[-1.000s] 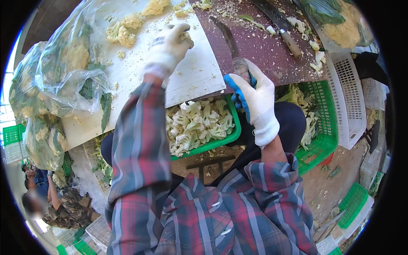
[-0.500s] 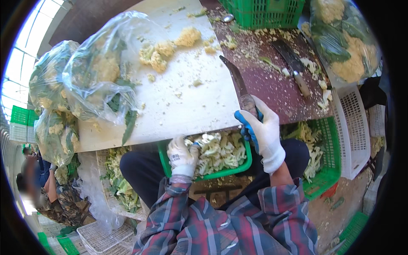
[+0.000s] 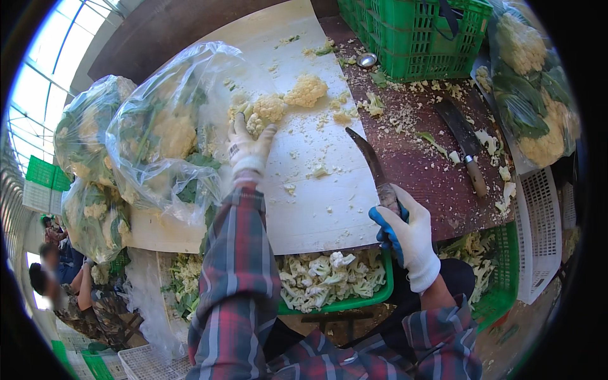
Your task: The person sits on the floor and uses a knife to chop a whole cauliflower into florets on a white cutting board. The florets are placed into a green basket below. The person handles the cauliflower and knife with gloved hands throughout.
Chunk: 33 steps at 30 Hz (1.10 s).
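Note:
My left hand (image 3: pixel 249 149), in a white glove, reaches over the white board (image 3: pixel 310 215) with its fingers apart at several cauliflower pieces (image 3: pixel 269 107); whether it touches them I cannot tell. A larger cauliflower piece (image 3: pixel 306 90) lies just to their right. In a white glove with blue on the finger side, my right hand (image 3: pixel 408 237) is closed round the handle of a curved knife (image 3: pixel 369 157), its blade pointing away to the upper left. Below the board's near edge, a green basket (image 3: pixel 354 305) holds cut cauliflower florets (image 3: pixel 335 275).
Clear plastic bags of cauliflower (image 3: pixel 164 133) crowd the board's left side. On the dark red tabletop (image 3: pixel 411 183) lie a cleaver (image 3: pixel 462 133), a small metal bowl (image 3: pixel 367 60) and scraps. A green crate (image 3: pixel 418 44) stands at the back. Another person (image 3: pixel 76 297) sits at far left.
My left hand has left the basket of florets and moved forward over the board to the cauliflower pieces. My right hand still holds the knife. The whole view has shifted.

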### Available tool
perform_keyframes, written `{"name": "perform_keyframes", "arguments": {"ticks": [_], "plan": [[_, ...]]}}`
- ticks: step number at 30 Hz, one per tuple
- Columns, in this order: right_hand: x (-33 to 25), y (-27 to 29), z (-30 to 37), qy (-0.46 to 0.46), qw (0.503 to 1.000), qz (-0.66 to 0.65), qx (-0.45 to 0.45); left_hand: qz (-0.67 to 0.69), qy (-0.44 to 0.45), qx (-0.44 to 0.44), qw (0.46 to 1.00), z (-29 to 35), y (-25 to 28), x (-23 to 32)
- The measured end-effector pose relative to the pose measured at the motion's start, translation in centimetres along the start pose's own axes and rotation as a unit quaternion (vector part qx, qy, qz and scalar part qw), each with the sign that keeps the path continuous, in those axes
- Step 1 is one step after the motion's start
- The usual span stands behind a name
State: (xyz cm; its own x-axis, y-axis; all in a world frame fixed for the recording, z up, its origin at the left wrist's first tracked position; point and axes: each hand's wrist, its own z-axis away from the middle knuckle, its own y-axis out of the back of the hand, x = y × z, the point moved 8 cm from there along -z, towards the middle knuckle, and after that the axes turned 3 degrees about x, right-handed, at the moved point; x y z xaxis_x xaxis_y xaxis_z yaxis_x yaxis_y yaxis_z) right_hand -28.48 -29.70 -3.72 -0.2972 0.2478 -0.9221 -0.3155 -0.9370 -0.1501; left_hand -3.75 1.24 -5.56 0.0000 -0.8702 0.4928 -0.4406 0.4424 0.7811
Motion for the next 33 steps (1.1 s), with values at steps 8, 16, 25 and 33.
{"name": "perform_keyframes", "arguments": {"ticks": [8, 16, 25, 33], "plan": [[3.3, -3.8, -3.1, 0.106, 0.927, 0.346, -0.093, 0.369, 0.116, -0.168, 0.907, 3.1, -6.6, -1.9], [2.5, -2.8, -2.1, 0.031, 0.988, 0.153, 0.013, 0.716, 0.237, -0.332, 0.567, 14.4, -2.9, -0.6], [7.3, -4.4, 0.8, 0.16, 0.954, 0.246, -0.065, 0.546, 0.198, -0.306, 0.754, 18.7, -1.2, 1.9], [7.1, -4.4, 0.7, 0.17, 0.941, 0.285, -0.065, 0.518, 0.217, -0.199, 0.803, 17.5, -1.2, -1.1]]}}
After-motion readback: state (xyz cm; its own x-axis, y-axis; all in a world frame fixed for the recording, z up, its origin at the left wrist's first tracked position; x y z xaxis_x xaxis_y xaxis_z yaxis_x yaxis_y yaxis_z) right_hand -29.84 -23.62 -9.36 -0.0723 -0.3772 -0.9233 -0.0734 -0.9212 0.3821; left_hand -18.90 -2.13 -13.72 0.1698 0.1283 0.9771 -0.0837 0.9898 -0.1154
